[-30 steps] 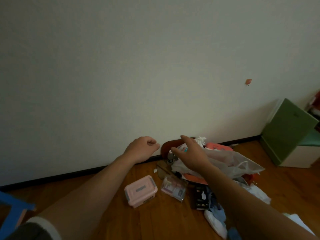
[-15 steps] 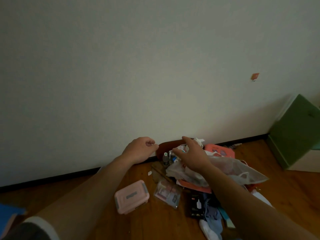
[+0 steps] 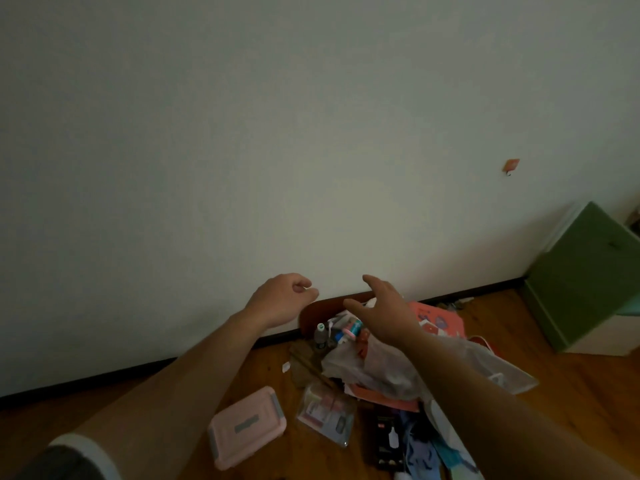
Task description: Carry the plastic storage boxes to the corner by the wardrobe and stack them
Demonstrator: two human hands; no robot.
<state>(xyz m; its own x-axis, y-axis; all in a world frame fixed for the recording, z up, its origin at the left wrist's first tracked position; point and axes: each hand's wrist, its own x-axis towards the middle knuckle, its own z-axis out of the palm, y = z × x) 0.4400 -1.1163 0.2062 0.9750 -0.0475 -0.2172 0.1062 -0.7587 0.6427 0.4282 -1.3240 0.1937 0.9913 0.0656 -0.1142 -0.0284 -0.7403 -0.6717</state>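
Wooden floor [image 3: 540, 386] below a pale wall, with both hands out over a heap of clutter and no box taken up yet.

The pink storage box [image 3: 247, 426] sits lid-on on the floor between the two forearms, and a clear storage box [image 3: 325, 415] lies tilted just beside it at the heap's edge. The right hand [image 3: 384, 310] hovers above the plastic bag [image 3: 398, 368], its fingers spread and holding nothing. The left hand [image 3: 282, 299] hangs near the wall, its fingers loosely curled with nothing visible in them. The step in hand looks like the reach for a first box. The next move probably calls for lowering both hands to the pink box, gripping its sides and lifting it level. No wardrobe corner can be made out, only a green cabinet [image 3: 585, 271] at the right.
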